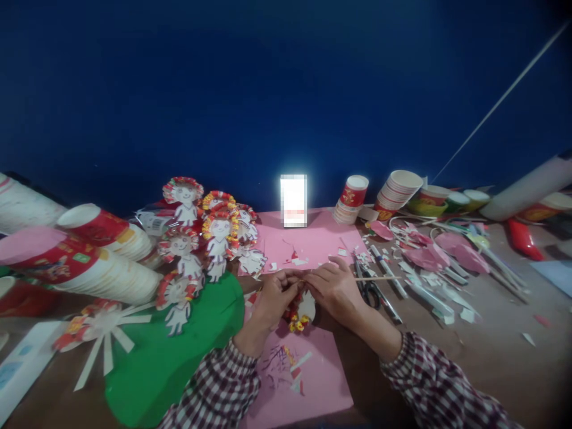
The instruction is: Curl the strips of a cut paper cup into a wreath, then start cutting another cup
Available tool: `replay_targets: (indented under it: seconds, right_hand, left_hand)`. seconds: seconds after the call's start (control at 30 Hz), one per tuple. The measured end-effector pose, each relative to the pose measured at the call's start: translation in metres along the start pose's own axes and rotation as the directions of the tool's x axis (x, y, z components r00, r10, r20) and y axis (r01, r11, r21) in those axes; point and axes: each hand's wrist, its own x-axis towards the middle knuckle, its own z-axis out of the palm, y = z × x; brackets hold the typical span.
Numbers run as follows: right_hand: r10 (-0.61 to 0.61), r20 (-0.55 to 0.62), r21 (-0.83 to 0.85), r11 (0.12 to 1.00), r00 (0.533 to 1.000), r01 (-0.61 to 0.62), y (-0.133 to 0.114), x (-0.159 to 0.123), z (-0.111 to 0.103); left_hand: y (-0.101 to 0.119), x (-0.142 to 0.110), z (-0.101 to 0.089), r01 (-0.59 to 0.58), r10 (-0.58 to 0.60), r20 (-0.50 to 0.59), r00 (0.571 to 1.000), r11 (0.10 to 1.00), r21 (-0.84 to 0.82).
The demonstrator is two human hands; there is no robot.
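Both my hands meet at the middle of the table over a cut paper cup (306, 308), whose red and yellow strips are curled round its pale base. With closed fingers, my left hand (277, 296) grips the curled strips at its left. My right hand (336, 290) is pinched at the upper edge of the cut paper cup, its fingertips touching those of the left. A thin wooden stick (379, 278) runs out to the right from under my right hand and appears held in it. The fingers hide the spot where stick and strip meet.
Finished paper-cup dolls (218, 235) stand at left by a green sheet (179, 363). Stacked paper cups (102, 262) lie further left; more stacks (395, 193) stand at back right. Scissors (372, 293), pens and paper scraps lie right. Pink paper (313, 381) is beneath my hands; a bright blurred screen (294, 201) stands behind.
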Motion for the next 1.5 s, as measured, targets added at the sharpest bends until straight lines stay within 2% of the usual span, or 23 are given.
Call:
replay_targets:
  seconds: [0.2, 0.53, 0.83, 1.0, 1.17, 1.27, 1.5]
  right_hand:
    - [-0.004, -0.017, -0.021, 1.0, 1.0, 0.004, 0.002, -0.001, 0.002]
    - [-0.031, -0.016, -0.04, 0.999, 0.999, 0.03, 0.001, 0.001, -0.003]
    - [-0.046, -0.021, -0.038, 0.998, 0.999, 0.046, 0.002, -0.001, 0.001]
    - [-0.025, -0.003, -0.003, 1.0, 1.0, 0.025, 0.002, 0.001, -0.002]
    - [0.014, 0.023, 0.038, 0.999, 1.0, -0.015, 0.0, 0.0, -0.005]
    - [0.033, 0.013, 0.07, 0.997, 0.999, -0.034, -0.001, 0.0, -0.005]
    - [0.032, -0.022, 0.048, 0.998, 0.999, -0.031, -0.005, 0.001, -0.008]
  left_hand:
    - [0.0, 0.0, -0.002, -0.044, 0.046, -0.037, 0.998, 0.997, 0.062]
    - [0.003, 0.001, -0.003, -0.123, 0.132, -0.001, 0.991, 0.926, 0.356]
    - [0.001, -0.001, -0.001, -0.08, 0.094, -0.017, 0.995, 0.92, 0.383]
    - [0.0, -0.001, -0.001, -0.071, 0.084, -0.026, 0.996, 0.945, 0.32]
    - [0.001, -0.002, 0.001, -0.039, 0.04, 0.001, 0.999, 0.985, 0.17]
    - [0.003, -0.004, 0.003, 0.007, -0.009, 0.02, 1.0, 0.995, 0.099]
    - [0.0, -0.003, 0.004, 0.016, -0.016, 0.014, 1.0, 1.0, -0.02]
